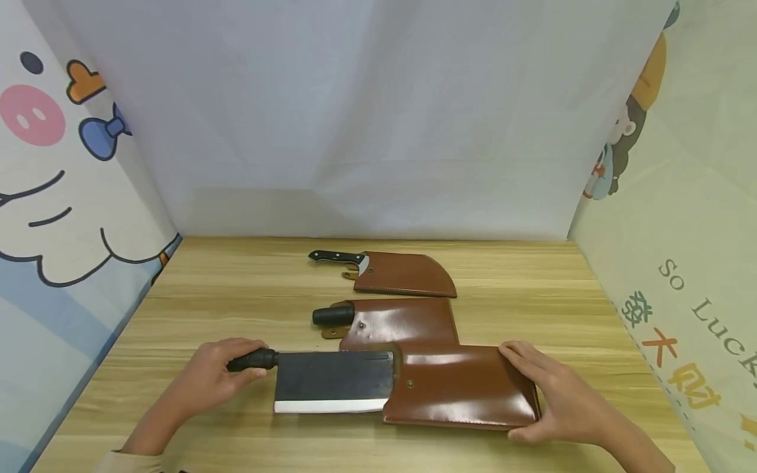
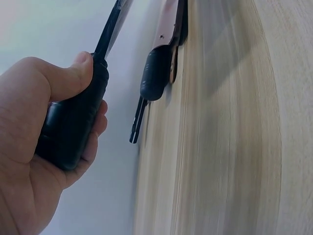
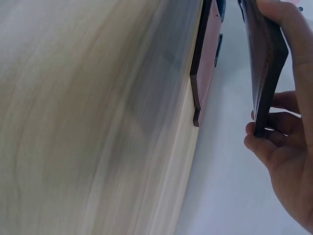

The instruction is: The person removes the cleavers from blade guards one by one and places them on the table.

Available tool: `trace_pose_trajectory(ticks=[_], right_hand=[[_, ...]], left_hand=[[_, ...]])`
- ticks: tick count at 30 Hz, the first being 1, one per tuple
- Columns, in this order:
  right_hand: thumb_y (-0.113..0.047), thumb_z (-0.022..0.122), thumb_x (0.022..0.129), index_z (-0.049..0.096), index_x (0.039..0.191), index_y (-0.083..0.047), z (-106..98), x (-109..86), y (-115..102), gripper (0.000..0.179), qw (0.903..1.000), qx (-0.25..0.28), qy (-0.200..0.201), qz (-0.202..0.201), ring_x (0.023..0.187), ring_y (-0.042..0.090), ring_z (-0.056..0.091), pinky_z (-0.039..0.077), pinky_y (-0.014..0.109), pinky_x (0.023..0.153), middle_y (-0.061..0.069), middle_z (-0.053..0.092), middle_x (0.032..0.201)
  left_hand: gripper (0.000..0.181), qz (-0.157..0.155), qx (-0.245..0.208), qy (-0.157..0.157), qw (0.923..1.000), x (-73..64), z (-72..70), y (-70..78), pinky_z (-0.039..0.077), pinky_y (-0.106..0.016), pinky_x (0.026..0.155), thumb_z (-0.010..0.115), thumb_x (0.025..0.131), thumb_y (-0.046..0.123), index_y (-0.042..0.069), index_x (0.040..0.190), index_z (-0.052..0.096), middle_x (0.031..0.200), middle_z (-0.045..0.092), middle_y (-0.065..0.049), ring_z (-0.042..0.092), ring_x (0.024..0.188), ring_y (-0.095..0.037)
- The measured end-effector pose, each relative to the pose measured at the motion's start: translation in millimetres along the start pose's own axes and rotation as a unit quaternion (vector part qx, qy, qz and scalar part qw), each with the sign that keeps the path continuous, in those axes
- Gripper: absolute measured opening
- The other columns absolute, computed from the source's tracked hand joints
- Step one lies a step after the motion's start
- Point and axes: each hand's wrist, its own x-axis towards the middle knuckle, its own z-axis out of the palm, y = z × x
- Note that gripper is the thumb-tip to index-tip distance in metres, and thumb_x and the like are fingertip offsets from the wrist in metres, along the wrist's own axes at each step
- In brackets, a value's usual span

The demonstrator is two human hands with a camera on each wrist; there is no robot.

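Note:
My left hand [image 1: 221,376] grips the black handle [image 2: 73,117] of a cleaver, its fingers wrapped round it in the left wrist view. The cleaver's dark blade [image 1: 334,378] has a bright lower edge, and its right end meets the mouth of a brown leather sheath [image 1: 461,387]. How much of the blade lies inside is hidden. At the sheath's far right end my right hand [image 1: 558,394] holds it between thumb and fingers. In the right wrist view, that sheath [image 3: 264,63] is held up off the wooden table, fingers round its edge.
Behind lie two more knives in brown sheaths: one with a thick black handle [image 1: 333,315], partly overlapped by the held sheath, and a farther one with a riveted black handle [image 1: 337,256]. The wooden table [image 1: 225,282] is bordered by a white back curtain [image 1: 378,131] and printed side cloths.

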Motion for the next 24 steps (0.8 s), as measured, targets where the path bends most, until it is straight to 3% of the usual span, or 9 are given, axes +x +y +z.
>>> trace_pose_trajectory(ticks=[2,4,13,24], right_hand=[[-0.066,0.093,0.054,0.050,0.150,-0.005,-1,-0.7,0,0.122,1.0000,0.002,-0.005,0.001,0.127,0.037,0.059,0.054,0.049,0.095,0.014,0.054,0.147],[-0.066,0.094,0.054,0.049,0.151,-0.005,-1,-1.6,0,0.123,1.0000,0.004,-0.006,0.001,0.126,0.038,0.059,0.054,0.054,0.093,0.015,0.054,0.147],[-0.066,0.094,0.053,0.051,0.149,-0.004,-4,-7.8,4,0.122,0.9999,-0.005,-0.009,0.006,0.124,0.040,0.059,0.053,0.054,0.093,0.018,0.055,0.145],[-0.068,0.091,0.057,0.049,0.152,-0.008,-6,-17.9,9,0.120,0.9993,0.001,-0.024,0.029,0.120,0.039,0.062,0.056,0.057,0.087,0.020,0.056,0.143]], left_hand=[[0.038,-0.003,0.000,-0.001,1.0000,-0.9,-0.5,-1.1,0.060,-0.038,0.075,0.085,0.084,0.021,0.005,0.118,0.076,0.112,0.076,-0.008,0.074,0.096,-0.027],[0.038,-0.004,-0.002,-0.001,1.0000,-1.3,-0.7,-2.4,0.060,-0.038,0.074,0.085,0.084,0.020,0.004,0.118,0.076,0.112,0.076,-0.008,0.074,0.095,-0.027],[0.037,0.003,-0.010,0.003,0.9999,-5.1,-5.1,-6.4,0.060,-0.033,0.071,0.085,0.084,0.019,0.004,0.117,0.076,0.111,0.076,-0.007,0.074,0.092,-0.024],[0.038,-0.003,0.024,-0.013,0.9996,-13.4,-10.1,-14.4,0.057,-0.033,0.067,0.087,0.081,0.019,0.003,0.114,0.076,0.105,0.077,-0.007,0.074,0.087,-0.023]])
